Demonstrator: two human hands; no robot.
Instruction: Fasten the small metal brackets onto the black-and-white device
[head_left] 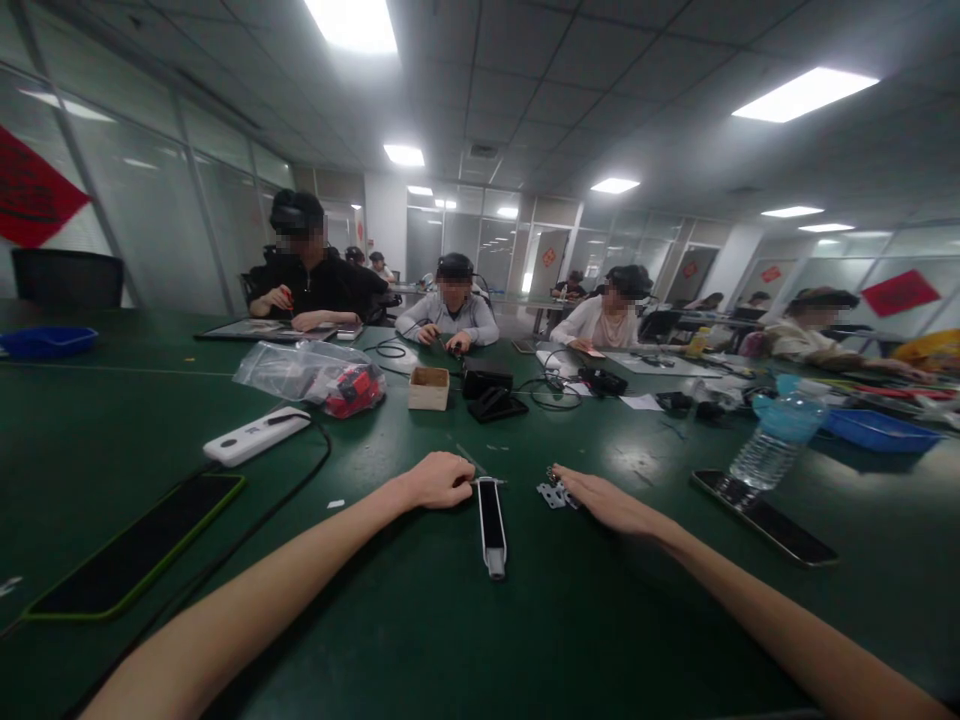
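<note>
My left hand (439, 480) rests on the green table (420, 640) with its fingers curled, touching the far end of a long white and black device (491, 525) that lies flat pointing toward me. My right hand (604, 498) lies nearly flat, fingers stretched forward, its fingertips on a small metal part (553, 492) just right of the device.
A dark tablet (135, 550) with a green edge and a white power strip (255, 437) lie left. A phone (765, 517) and a water bottle (772, 440) are to the right. A plastic bag (315, 375) and a small box (429, 388) sit ahead. Several people work across the table.
</note>
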